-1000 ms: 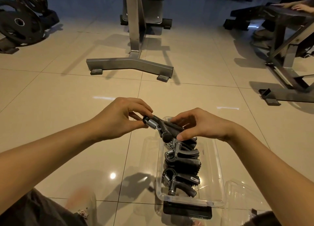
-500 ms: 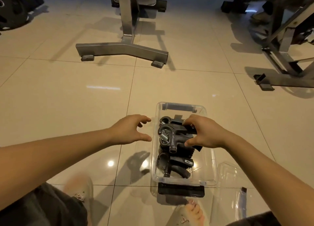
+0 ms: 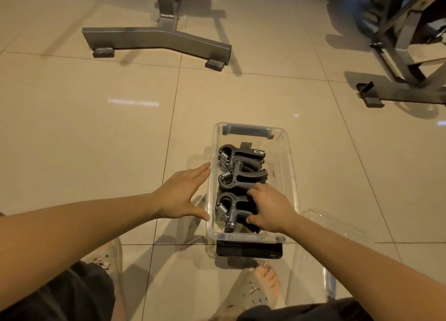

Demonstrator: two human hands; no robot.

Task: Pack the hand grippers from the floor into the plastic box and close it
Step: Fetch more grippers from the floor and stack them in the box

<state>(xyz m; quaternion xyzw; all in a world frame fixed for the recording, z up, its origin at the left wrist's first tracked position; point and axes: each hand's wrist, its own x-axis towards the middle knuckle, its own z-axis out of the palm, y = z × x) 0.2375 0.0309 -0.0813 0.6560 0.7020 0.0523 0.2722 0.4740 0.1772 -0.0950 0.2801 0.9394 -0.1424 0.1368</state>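
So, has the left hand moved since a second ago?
Yes. Against the plastic box, the left hand has dropped from above its far-left corner to beside its left wall.

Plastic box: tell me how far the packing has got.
Done: the hand grippers lie in a row inside the plastic box, and none shows on the floor. In hand: the right hand grips the nearest gripper in the box while the left hand lies open against its left wall. Left: the clear lid lies on the floor right of the box, so closing remains.
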